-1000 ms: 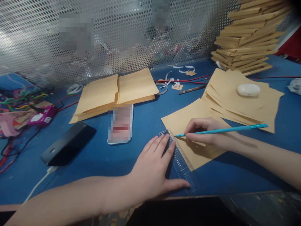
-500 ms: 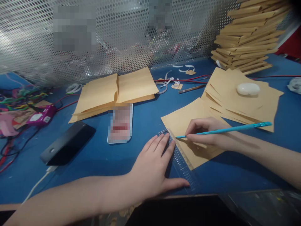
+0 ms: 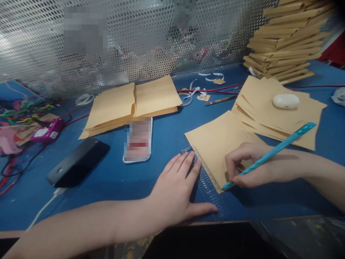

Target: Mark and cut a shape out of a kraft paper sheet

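Note:
My left hand (image 3: 175, 187) lies flat with its fingers spread, pressing a clear plastic ruler (image 3: 207, 189) against the table. The ruler runs along the left edge of a brown kraft paper sheet (image 3: 208, 138). Pinched in my right hand (image 3: 250, 167) is a blue pencil (image 3: 272, 153) with a shiny end. Its tip touches near the sheet's lower corner, close beside the ruler. My right hand covers part of the sheet.
Brown paper (image 3: 153, 95) lies folded at the back, near a phone (image 3: 138, 144) and a black power bank (image 3: 78, 163). A white earbud case (image 3: 285, 101) rests on loose brown sheets (image 3: 269, 118). Behind them rises a tall stack of folded kraft pieces (image 3: 285, 43). A perforated metal panel (image 3: 140, 43) borders the table.
My right hand has drawn the pencil tip down along the ruler, from near its top to the sheet's lower corner. The pencil is tilted more steeply. My left hand stays put.

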A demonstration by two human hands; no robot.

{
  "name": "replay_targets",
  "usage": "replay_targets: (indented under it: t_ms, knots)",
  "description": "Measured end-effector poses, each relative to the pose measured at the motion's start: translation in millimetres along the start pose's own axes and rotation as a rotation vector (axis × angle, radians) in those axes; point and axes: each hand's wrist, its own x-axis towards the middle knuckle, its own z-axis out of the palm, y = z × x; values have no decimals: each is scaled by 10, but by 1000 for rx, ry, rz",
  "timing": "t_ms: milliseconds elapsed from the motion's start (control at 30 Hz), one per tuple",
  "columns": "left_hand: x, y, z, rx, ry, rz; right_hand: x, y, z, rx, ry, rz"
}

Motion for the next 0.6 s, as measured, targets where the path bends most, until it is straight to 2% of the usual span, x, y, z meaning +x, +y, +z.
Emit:
replay_targets:
  t_ms: [167,300,367,500,600]
  knots:
    - [-9,0,17,10,20,5,-41,-2,10,-21,-85,10]
    - [-13,-1,13,-9,16,-7,-43,-26,0,-7,-40,4]
    - [-14,-7,4,-23,9,-16,-31,-25,-11,44,100,-13]
    - [-18,-30,-21,-55,-7,-30,21,54,-40,92,476,-71]
    - [-16,-55,-35,-69,-25,-42,70,134,-52,84,602,-108]
